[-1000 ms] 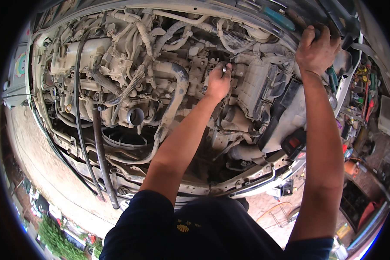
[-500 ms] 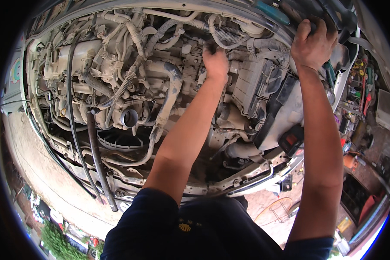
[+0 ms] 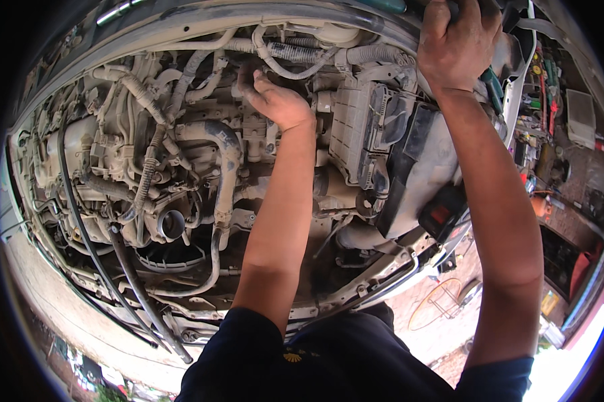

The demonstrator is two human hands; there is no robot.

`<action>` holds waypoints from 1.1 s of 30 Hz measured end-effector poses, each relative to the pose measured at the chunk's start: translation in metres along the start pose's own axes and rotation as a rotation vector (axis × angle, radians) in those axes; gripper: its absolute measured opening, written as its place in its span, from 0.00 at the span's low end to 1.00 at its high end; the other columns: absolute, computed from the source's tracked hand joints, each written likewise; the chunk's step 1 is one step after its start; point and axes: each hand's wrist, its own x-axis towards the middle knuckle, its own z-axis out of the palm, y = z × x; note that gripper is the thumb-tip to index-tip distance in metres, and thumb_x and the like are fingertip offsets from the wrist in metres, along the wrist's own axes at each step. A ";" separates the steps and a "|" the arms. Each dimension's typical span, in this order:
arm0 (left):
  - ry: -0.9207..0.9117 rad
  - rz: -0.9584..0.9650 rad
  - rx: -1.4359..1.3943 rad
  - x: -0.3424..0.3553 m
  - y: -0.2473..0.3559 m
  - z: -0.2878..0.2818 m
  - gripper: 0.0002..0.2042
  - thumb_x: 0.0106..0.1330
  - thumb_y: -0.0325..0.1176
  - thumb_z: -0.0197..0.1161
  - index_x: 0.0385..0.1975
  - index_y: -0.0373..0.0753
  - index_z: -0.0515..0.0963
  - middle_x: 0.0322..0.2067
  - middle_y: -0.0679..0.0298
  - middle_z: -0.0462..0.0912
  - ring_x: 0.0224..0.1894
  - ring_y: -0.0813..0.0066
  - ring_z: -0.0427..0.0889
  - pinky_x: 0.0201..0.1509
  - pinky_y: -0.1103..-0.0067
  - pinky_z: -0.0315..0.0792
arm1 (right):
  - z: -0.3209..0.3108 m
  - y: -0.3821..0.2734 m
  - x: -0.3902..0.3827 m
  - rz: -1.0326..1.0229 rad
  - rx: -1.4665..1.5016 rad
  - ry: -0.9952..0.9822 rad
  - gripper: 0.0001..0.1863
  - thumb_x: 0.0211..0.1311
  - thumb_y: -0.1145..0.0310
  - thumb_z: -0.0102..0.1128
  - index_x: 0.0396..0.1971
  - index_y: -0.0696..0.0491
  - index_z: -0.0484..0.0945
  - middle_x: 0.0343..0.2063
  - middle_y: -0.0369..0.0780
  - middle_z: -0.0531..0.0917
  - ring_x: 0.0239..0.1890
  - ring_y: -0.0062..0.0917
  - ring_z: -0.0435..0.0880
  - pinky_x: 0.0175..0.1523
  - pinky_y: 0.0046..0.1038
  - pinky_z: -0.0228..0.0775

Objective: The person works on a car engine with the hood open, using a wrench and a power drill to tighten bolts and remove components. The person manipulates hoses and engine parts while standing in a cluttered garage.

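My left hand reaches into a dusty engine bay, thumb and fingers apart near the wiring and hoses behind a bent metal pipe. The fingertips are dark and partly lost among the parts; I see nothing held in them. To its right sits a ribbed grey-brown housing. My right hand is at the far right edge of the bay, its fingers curled over something dark that I cannot make out. A teal-handled tool lies beside that wrist, and another teal object is at the far edge.
A black and red block-shaped device lies at the front right of the bay. A long dark bar and a thin hose slant over the front left. On the ground at right are scattered tools and a grey box.
The view has shifted, so the engine sits lower and to the left. My left hand has turned and spread thumb from fingers, farther left toward the bent pipe. My right hand keeps its place at the edge.
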 end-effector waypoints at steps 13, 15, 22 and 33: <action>-0.113 0.268 0.455 0.048 -0.033 -0.006 0.34 0.78 0.52 0.47 0.72 0.30 0.54 0.70 0.47 0.64 0.70 0.58 0.66 0.71 0.74 0.61 | 0.011 0.003 -0.001 -0.044 0.020 0.064 0.09 0.64 0.67 0.53 0.38 0.56 0.75 0.37 0.53 0.75 0.42 0.53 0.71 0.48 0.49 0.63; -0.031 0.051 0.166 0.044 -0.032 0.032 0.33 0.79 0.52 0.45 0.72 0.30 0.56 0.67 0.48 0.67 0.68 0.56 0.67 0.70 0.74 0.62 | 0.007 0.008 -0.003 -0.031 -0.028 0.035 0.09 0.64 0.67 0.52 0.37 0.56 0.75 0.37 0.53 0.75 0.42 0.53 0.71 0.49 0.49 0.63; 0.205 0.016 0.638 0.071 -0.034 0.059 0.28 0.78 0.52 0.46 0.61 0.30 0.67 0.58 0.44 0.73 0.59 0.50 0.74 0.62 0.58 0.70 | 0.003 0.003 -0.003 0.009 -0.028 0.006 0.13 0.61 0.63 0.54 0.40 0.57 0.74 0.44 0.55 0.74 0.46 0.54 0.71 0.54 0.53 0.62; -0.748 0.070 1.249 0.045 0.027 -0.016 0.17 0.59 0.39 0.65 0.39 0.29 0.82 0.40 0.42 0.85 0.49 0.43 0.83 0.51 0.65 0.75 | 0.001 0.002 -0.003 0.131 -0.185 0.007 0.20 0.60 0.59 0.55 0.46 0.58 0.76 0.54 0.58 0.73 0.54 0.55 0.71 0.61 0.52 0.62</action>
